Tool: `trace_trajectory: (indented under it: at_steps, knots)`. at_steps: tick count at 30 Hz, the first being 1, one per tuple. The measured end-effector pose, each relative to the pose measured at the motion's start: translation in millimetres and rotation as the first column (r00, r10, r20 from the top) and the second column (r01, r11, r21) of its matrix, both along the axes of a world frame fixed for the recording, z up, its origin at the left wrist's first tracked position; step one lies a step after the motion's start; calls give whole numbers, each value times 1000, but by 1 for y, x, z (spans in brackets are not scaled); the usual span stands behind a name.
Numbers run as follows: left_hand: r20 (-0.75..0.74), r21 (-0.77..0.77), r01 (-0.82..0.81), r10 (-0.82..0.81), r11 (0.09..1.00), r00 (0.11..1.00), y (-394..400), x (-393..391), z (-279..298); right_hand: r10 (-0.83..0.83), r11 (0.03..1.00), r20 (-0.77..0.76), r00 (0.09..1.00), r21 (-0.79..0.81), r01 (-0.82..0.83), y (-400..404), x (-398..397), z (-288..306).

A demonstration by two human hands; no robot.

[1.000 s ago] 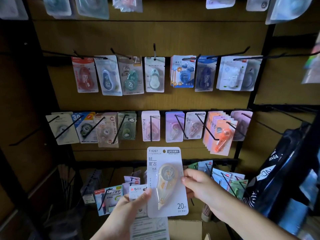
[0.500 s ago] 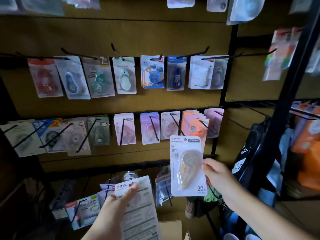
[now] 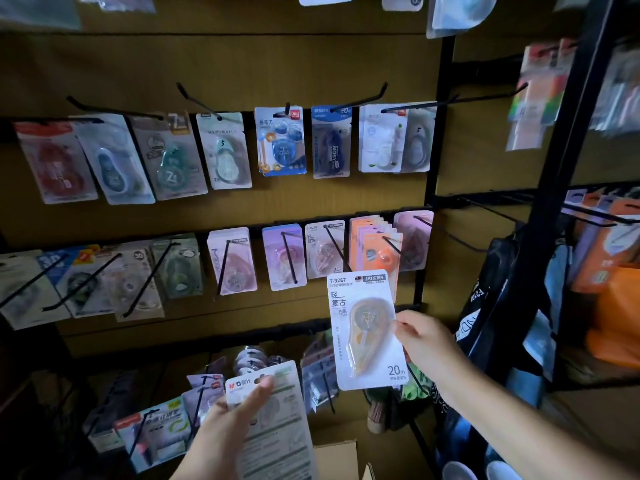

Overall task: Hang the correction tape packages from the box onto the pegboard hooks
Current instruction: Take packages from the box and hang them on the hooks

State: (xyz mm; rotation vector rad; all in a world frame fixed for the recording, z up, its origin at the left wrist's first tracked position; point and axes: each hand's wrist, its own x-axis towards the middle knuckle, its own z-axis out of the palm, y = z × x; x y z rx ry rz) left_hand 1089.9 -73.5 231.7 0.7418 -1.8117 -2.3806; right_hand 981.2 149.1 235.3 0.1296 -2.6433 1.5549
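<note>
- White glossy card with a clear plastic blister is what the right hand (image 3: 424, 342) is pinching: a correction tape package (image 3: 367, 329), gripped at its right edge so the printed face is pointing at the person and the top, where the hang hole likely sits, is staying free, upright and just left of the palm.
- Directly above that hand, a matching package (image 3: 323, 249) is already hanging on a black wire hook (image 3: 335, 249); judging by the same print, that hook is probably the target.
- Lower and to the left, the left hand (image 3: 232, 419) is gripping a second package (image 3: 273, 415), thumb pressing across the card face; it is tilting back, seemingly parked as spare stock.
- Beneath the left hand, a brown cardboard box (image 3: 337, 459) is showing one matte flap; its contents are hidden.
- Behind both hands, the pegboard (image 3: 311, 64) is looking flat and tan, with thin hooks angling outward so cards are sliding back against it.
- Blister shapes are rounded, teardrop-like; the cards are stiff rectangles with rounded corners.
</note>
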Motion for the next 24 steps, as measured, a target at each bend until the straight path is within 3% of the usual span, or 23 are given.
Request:
trace_trajectory:
  at_steps: [9,15,24]
  knots:
    - [33,-34,46,-45,998,998,1,-2,-4,-83,996,-36,996,12,83,-18,-29,-5]
    - [-26,-97,9,-12,995,1000,-13,-20,-11,-163,980,-103,981,102,174,-46,-77,5]
    - [-69,-128,13,-22,992,997,-40,-57,-12,-216,973,-136,967,51,224,-84,-151,21]
